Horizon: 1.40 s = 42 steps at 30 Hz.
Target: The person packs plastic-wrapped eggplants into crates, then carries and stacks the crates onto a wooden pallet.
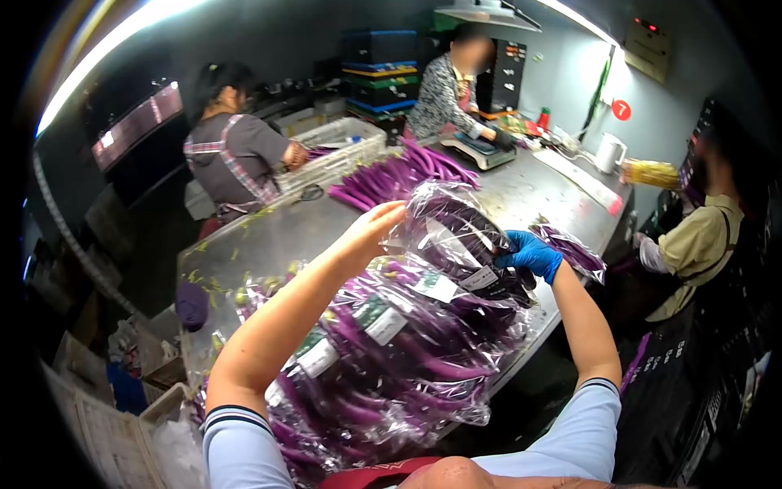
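Aslant | eggplant bag [456, 236]: long axis down rightward | left hand [381, 224], right hand [533, 257]: gripping it

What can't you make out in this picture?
All in the head view:
Left fingertips: the left hand reaches the edge of the held bag, whose shiny, crumpled film hides them.
Label print: the label by the blue-gloved right hand is too small to read.
Bag count: glare and the left forearm hide parts of the pile of bagged purple vegetables.
Scale reading: the scale is too small.
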Available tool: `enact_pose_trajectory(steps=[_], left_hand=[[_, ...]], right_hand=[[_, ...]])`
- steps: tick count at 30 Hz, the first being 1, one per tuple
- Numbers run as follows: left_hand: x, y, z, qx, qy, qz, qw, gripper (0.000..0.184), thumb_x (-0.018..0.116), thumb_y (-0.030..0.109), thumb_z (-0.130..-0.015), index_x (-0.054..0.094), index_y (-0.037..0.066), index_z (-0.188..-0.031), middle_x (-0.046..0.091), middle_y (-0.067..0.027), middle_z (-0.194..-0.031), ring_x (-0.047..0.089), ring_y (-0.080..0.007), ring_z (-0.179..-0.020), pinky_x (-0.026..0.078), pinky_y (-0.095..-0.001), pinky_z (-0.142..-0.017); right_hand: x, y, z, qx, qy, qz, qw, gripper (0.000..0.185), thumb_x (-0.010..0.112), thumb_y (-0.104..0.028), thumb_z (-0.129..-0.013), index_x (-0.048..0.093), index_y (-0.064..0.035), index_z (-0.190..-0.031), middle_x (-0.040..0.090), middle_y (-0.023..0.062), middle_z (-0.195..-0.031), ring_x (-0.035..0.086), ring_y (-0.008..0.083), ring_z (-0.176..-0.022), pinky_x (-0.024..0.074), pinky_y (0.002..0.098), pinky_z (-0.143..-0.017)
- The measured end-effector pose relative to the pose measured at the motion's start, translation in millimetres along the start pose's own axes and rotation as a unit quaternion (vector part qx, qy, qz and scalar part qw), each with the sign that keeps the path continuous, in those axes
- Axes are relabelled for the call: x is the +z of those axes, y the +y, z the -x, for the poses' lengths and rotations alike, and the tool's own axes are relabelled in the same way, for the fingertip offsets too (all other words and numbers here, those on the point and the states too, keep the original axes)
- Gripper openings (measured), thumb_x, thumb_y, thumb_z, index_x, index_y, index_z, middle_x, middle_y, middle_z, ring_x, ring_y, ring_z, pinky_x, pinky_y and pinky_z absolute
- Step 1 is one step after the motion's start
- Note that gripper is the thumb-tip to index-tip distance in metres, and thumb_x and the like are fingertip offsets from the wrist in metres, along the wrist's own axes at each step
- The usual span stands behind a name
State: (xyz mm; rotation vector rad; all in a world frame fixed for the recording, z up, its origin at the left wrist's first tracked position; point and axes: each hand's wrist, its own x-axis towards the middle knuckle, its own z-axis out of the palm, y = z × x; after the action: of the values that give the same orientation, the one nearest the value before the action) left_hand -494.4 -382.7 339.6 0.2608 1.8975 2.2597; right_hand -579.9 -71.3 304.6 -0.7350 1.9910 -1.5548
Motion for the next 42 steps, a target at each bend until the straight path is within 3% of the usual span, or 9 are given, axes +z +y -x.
enact_pose_trajectory(steps=[3,5,9,19,23,29,34,37,42], left_hand=[[20,-27,-23,0.002,0.012,-0.055,0.998,0.053,0.061,0.032,-0.077,0.042,0.007,-0.120,0.053,-0.0040,-0.102,0.049,-0.0111,-0.089,0.042,-0.0259,-0.072],[27,-43,-36,0.014,-0.003,-0.065,0.998,0.043,0.059,0.020,-0.080,0.046,0.005,-0.117,0.054,-0.0015,-0.104,0.050,-0.0087,-0.089,0.041,-0.0239,-0.078],[39,-66,-48,-0.017,-0.006,-0.115,0.993,0.035,0.054,0.017,-0.083,0.049,0.004,-0.115,0.056,0.0020,-0.098,0.047,-0.0035,-0.085,0.038,-0.0187,-0.075],[45,-84,-71,-0.101,0.018,-0.114,0.988,0.034,0.059,0.025,-0.078,0.050,0.006,-0.104,0.055,-0.0008,-0.094,0.050,-0.0095,-0.086,0.039,-0.0242,-0.070],[49,-85,-77,-0.117,0.029,-0.119,0.986,0.034,0.059,0.029,-0.077,0.051,0.006,-0.100,0.055,-0.0005,-0.090,0.050,-0.0094,-0.083,0.038,-0.0234,-0.067],[47,-96,-99,-0.135,0.102,-0.281,0.945,0.044,0.063,0.037,-0.071,0.051,0.004,-0.097,0.055,-0.0051,-0.087,0.051,-0.0115,-0.079,0.040,-0.0259,-0.063],[32,-85,-111,-0.099,0.082,-0.276,0.953,0.058,0.064,0.034,-0.070,0.044,-0.001,-0.112,0.055,-0.0133,-0.097,0.052,-0.0168,-0.085,0.042,-0.0272,-0.071],[-6,-79,-114,-0.021,0.192,-0.337,0.921,0.059,0.061,0.025,-0.071,0.038,0.003,-0.120,0.051,-0.0129,-0.106,0.049,-0.0178,-0.091,0.041,-0.0287,-0.073],[-50,-41,-63,-0.024,0.258,-0.300,0.918,0.058,0.057,0.018,-0.072,0.033,0.007,-0.124,0.050,-0.0094,-0.103,0.048,-0.0160,-0.086,0.041,-0.0289,-0.068]], right_hand=[[-22,28,12,0.053,-0.002,-0.011,0.999,0.042,0.070,-0.003,-0.065,0.055,-0.0026,-0.104,0.059,0.0005,-0.089,0.052,0.0079,-0.081,0.0426,0.0232,-0.075],[-28,31,24,0.085,0.009,-0.001,0.996,0.047,0.070,-0.002,-0.065,0.052,-0.0025,-0.108,0.059,0.0016,-0.093,0.052,0.0081,-0.083,0.0428,0.0235,-0.077],[-51,72,36,0.055,0.000,-0.003,0.998,0.048,0.069,-0.001,-0.065,0.051,-0.0011,-0.110,0.059,0.0027,-0.095,0.052,0.0081,-0.084,0.0434,0.0229,-0.077],[-37,56,54,0.110,0.037,-0.028,0.993,0.040,0.069,-0.002,-0.065,0.054,0.0004,-0.102,0.059,0.0010,-0.082,0.053,0.0059,-0.073,0.0448,0.0206,-0.067],[-34,48,55,0.130,0.032,-0.035,0.990,0.038,0.069,-0.005,-0.068,0.054,0.0018,-0.102,0.059,0.0030,-0.089,0.052,0.0072,-0.078,0.0434,0.0223,-0.073],[-31,48,49,0.128,0.032,-0.021,0.991,0.039,0.069,-0.006,-0.067,0.054,0.0026,-0.101,0.059,0.0034,-0.089,0.053,0.0073,-0.078,0.0429,0.0221,-0.074],[-51,67,31,0.109,0.064,-0.052,0.991,0.027,0.068,-0.005,-0.066,0.058,0.0003,-0.091,0.060,0.0039,-0.081,0.055,0.0101,-0.073,0.0435,0.0221,-0.067],[-80,69,-6,0.074,0.096,-0.073,0.990,0.021,0.066,-0.009,-0.068,0.060,0.0012,-0.086,0.061,0.0044,-0.076,0.055,0.0098,-0.067,0.0430,0.0219,-0.063],[-108,68,-100,0.023,0.220,-0.122,0.968,0.023,0.067,-0.013,-0.070,0.059,0.0013,-0.086,0.060,0.0059,-0.072,0.055,0.0121,-0.060,0.0441,0.0248,-0.055]])
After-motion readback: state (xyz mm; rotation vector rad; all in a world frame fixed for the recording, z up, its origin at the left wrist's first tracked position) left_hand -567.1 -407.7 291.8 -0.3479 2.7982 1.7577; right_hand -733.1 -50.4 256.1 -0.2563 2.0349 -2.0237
